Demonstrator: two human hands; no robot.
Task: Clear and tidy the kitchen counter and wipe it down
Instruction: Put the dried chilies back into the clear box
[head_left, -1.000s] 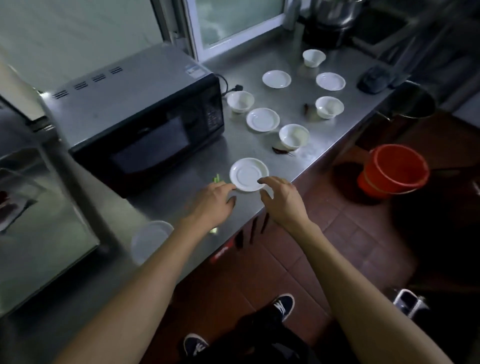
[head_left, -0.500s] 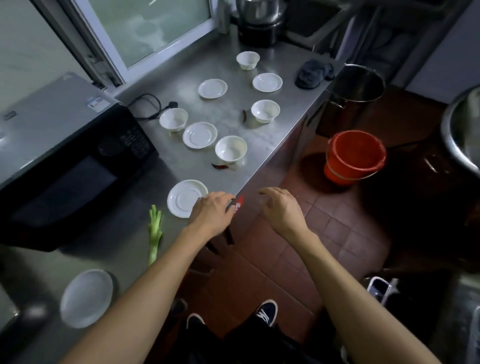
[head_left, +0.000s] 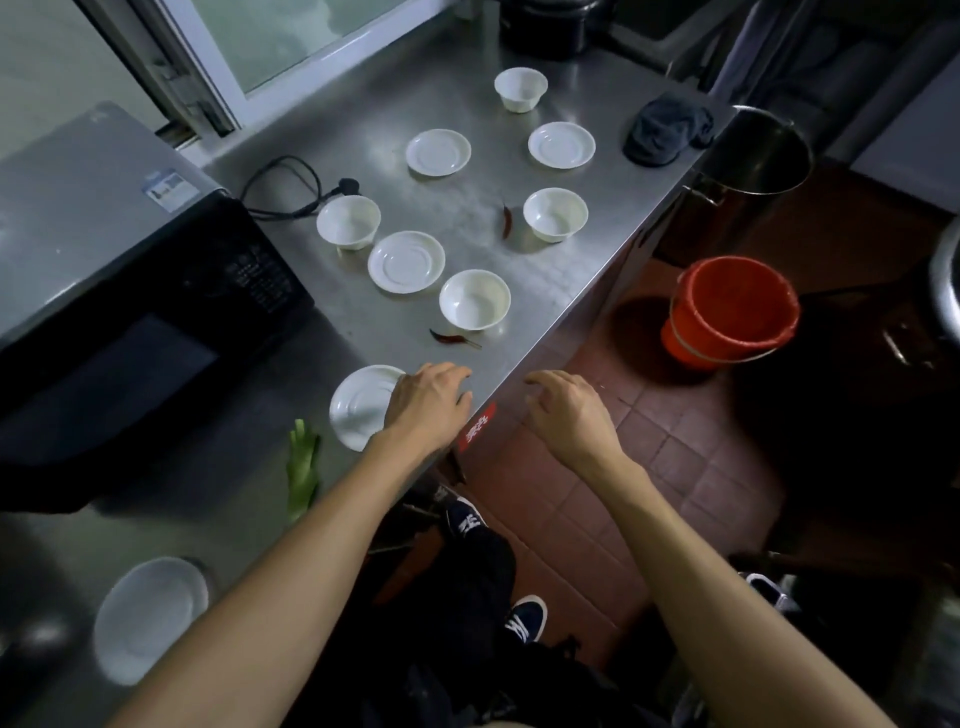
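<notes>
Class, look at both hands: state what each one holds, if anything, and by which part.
The left hand rests on the near saucer's right rim; whether it grips is unclear. The right hand holds nothing.

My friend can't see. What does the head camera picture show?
A person's left hand rests on a white saucer at the edge of a steel counter; the right hand hovers open past the edge. Farther along are white bowls, saucers, two red chilies and a dark cloth.
</notes>
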